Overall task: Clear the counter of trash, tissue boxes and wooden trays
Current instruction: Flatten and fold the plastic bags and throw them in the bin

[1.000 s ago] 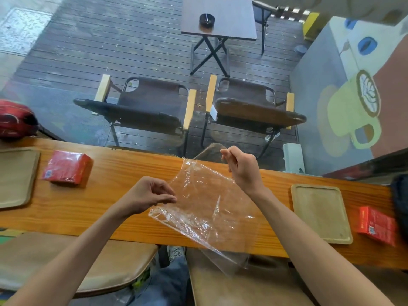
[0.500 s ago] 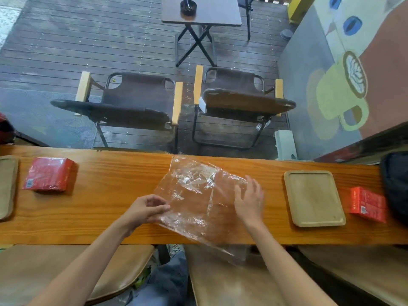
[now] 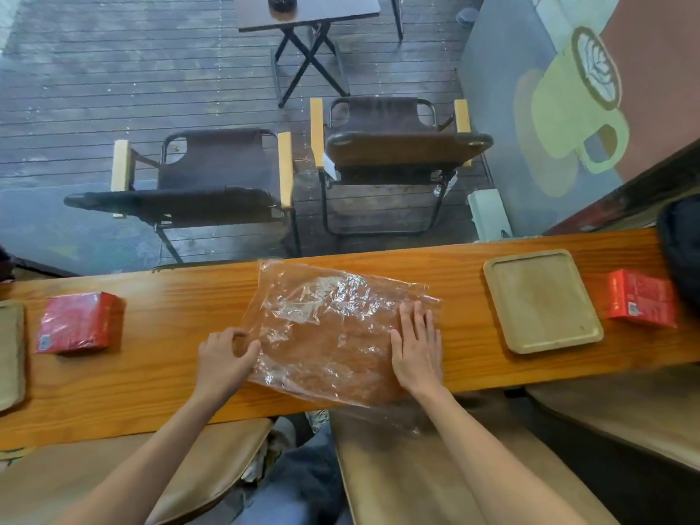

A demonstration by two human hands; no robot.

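A clear crinkled plastic bag (image 3: 325, 327) lies flat on the wooden counter (image 3: 170, 358), its near edge hanging over the front. My left hand (image 3: 223, 359) pinches the bag's left edge. My right hand (image 3: 416, 346) rests flat, fingers together, on the bag's right side. A red tissue box (image 3: 77, 322) sits to the left and another red tissue box (image 3: 640, 303) to the right. A wooden tray (image 3: 541, 301) lies right of the bag, and a second wooden tray (image 3: 9, 354) is cut off at the left edge.
A dark bag (image 3: 682, 252) sits at the counter's far right end. Padded stools (image 3: 416, 471) stand under the counter's near side. Beyond the counter, through glass, are two folding chairs (image 3: 212, 183) and a small table on a wooden deck.
The bag went from held up in the air to lying on the counter. My right hand lowered and now presses flat on it; my left hand keeps its pinch on the left edge.
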